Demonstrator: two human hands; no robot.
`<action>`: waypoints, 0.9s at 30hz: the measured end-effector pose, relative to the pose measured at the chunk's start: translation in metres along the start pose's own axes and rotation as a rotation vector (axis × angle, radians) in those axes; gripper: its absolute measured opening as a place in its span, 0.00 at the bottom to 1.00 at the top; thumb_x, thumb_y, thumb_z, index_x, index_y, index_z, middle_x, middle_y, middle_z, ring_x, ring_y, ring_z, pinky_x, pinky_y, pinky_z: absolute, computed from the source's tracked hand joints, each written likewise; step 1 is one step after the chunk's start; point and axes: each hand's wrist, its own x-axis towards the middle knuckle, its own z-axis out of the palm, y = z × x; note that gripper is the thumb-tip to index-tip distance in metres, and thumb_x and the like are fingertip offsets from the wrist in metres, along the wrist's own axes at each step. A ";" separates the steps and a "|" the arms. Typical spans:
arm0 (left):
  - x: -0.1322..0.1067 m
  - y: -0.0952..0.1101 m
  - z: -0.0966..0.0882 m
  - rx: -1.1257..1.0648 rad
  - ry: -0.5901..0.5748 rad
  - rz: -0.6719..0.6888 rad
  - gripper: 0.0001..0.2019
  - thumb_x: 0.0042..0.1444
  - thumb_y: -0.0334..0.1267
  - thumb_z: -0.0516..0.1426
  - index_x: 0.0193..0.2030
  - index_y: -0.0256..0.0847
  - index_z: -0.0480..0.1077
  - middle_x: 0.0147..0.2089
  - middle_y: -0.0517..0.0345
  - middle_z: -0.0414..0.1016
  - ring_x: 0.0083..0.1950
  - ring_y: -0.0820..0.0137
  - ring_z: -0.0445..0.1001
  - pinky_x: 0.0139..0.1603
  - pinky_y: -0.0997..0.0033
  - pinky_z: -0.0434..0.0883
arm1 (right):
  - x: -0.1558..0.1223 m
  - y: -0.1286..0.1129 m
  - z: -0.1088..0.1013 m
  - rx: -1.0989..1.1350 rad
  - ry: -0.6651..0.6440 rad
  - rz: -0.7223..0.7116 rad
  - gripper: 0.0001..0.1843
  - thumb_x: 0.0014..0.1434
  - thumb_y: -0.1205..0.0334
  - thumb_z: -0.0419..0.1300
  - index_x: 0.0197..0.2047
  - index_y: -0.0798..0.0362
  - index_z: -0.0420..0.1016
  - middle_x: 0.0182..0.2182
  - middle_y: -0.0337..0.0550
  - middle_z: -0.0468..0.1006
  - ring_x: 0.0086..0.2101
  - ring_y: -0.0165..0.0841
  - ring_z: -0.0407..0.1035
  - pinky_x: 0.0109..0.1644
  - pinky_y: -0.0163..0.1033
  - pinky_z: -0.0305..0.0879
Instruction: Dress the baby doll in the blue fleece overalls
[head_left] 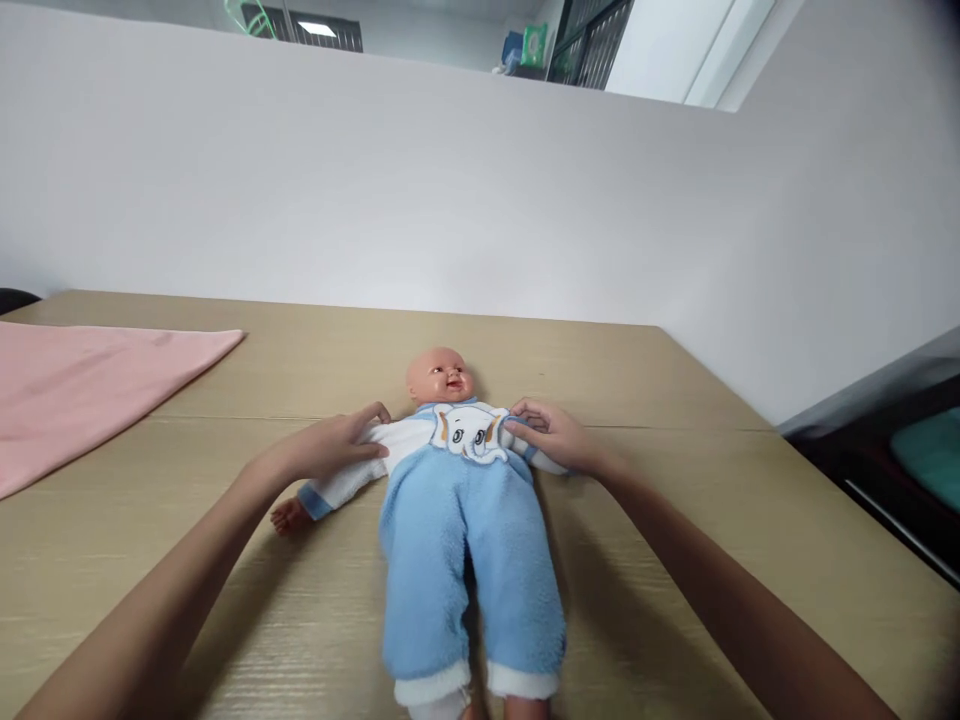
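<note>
A baby doll (469, 520) lies on its back on the table, head at the far end. It wears a light blue fleece outfit with white sleeves and an elephant face (471, 434) on the chest. My left hand (337, 443) is closed round the upper part of the white sleeve on the left, thumb and fingers on either side. Below it the doll's bare hand (290, 516) sticks out of a blue cuff. My right hand (551, 433) grips the other sleeve near the shoulder, beside the elephant's ear. The doll's feet are partly cut off by the bottom edge.
A pink cloth (97, 385) lies flat on the left of the wooden table (660, 560). A pale wall (450, 200) rises behind the table's far edge. At the right stands something dark with a teal pad (930, 455).
</note>
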 end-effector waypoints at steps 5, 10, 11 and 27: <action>0.001 -0.007 0.000 0.040 0.021 -0.023 0.29 0.59 0.66 0.62 0.59 0.51 0.75 0.46 0.50 0.85 0.45 0.48 0.82 0.43 0.62 0.69 | -0.033 0.008 -0.001 -0.220 0.226 -0.120 0.17 0.75 0.47 0.55 0.51 0.48 0.79 0.52 0.51 0.81 0.57 0.47 0.73 0.69 0.55 0.64; -0.010 0.016 0.002 0.143 0.336 0.148 0.26 0.67 0.66 0.54 0.50 0.45 0.75 0.55 0.43 0.82 0.56 0.44 0.78 0.55 0.51 0.70 | -0.083 0.046 -0.015 -0.450 0.275 -0.097 0.30 0.68 0.46 0.67 0.69 0.42 0.71 0.65 0.53 0.75 0.66 0.52 0.67 0.72 0.60 0.64; -0.012 0.030 0.006 0.160 0.412 0.233 0.25 0.70 0.65 0.53 0.52 0.45 0.75 0.55 0.44 0.81 0.58 0.44 0.77 0.58 0.49 0.69 | -0.091 0.056 -0.017 -0.442 0.262 -0.078 0.32 0.67 0.46 0.67 0.71 0.41 0.70 0.66 0.53 0.74 0.66 0.52 0.67 0.71 0.60 0.67; 0.064 0.139 0.077 0.054 0.054 0.742 0.07 0.74 0.40 0.59 0.52 0.41 0.76 0.52 0.51 0.83 0.52 0.60 0.80 0.53 0.65 0.71 | -0.048 0.032 -0.027 0.365 0.568 -0.094 0.25 0.51 0.49 0.82 0.48 0.44 0.80 0.32 0.35 0.80 0.32 0.33 0.76 0.38 0.38 0.80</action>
